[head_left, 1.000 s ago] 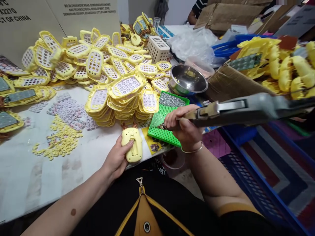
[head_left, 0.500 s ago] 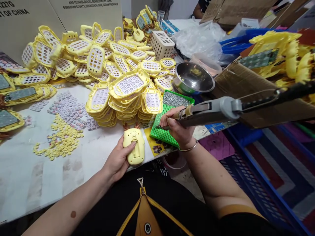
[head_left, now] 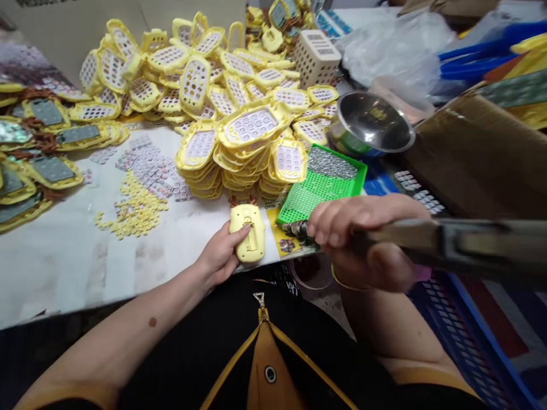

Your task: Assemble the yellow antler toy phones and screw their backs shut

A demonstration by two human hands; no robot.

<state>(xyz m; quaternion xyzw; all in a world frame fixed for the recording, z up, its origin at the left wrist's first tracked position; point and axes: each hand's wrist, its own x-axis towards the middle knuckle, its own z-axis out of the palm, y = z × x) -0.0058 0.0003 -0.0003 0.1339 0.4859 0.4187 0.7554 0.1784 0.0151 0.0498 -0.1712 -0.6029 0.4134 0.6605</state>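
Observation:
At the table's front edge my left hand [head_left: 222,250] is closed around a yellow toy phone [head_left: 253,247], its back with the uncovered battery compartment facing up and brown antlers at its top. My thumb lies across the compartment. To the right, my right hand [head_left: 363,236] grips an electric screwdriver [head_left: 444,242], held roughly level with its bit pointing left, apart from the phone. Behind the bit lies a green perforated tray [head_left: 318,196] with a heap of small metal screws [head_left: 331,165] in its far part.
Stacked yellow shells with keypads [head_left: 252,128] rise behind the phone. Loose yellow buttons [head_left: 132,210] and pale keys [head_left: 149,165] lie left. A steel bowl [head_left: 371,122], a cardboard box [head_left: 482,154] and a blue crate [head_left: 482,353] are to the right.
My right hand has swung the screwdriver from above the tray down and to the right, its bit now left of the hand. My left hand still holds the phone; the view has shifted.

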